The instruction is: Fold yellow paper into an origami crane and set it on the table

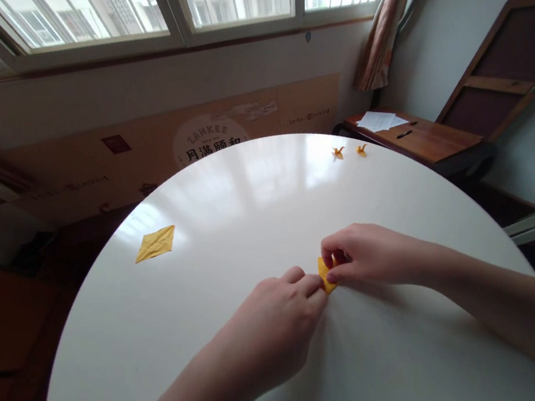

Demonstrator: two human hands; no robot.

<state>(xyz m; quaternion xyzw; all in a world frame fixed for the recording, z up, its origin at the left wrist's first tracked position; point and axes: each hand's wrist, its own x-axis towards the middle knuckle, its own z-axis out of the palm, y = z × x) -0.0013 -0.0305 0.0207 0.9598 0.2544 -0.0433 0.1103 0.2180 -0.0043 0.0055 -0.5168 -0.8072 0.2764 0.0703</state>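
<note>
A small folded piece of yellow paper [325,272] lies on the white round table [232,232], partly covered by my fingers. My left hand [287,310] is closed, its fingertips pinching the paper's left edge. From the right, my right hand [359,255] has its thumb and curled fingers on the paper's other side. Toward the far left of the table rests a flat, creased sheet of yellow paper [155,243]. Two small yellow paper cranes [338,152] stand near the far right rim.
Beyond the table's far edge, a cardboard panel [140,145] with printed lettering leans below the window. At the right, a wooden desk [438,137] carries white papers [380,120] and a dark pen [404,134]. A curtain [383,31] hangs beside the window.
</note>
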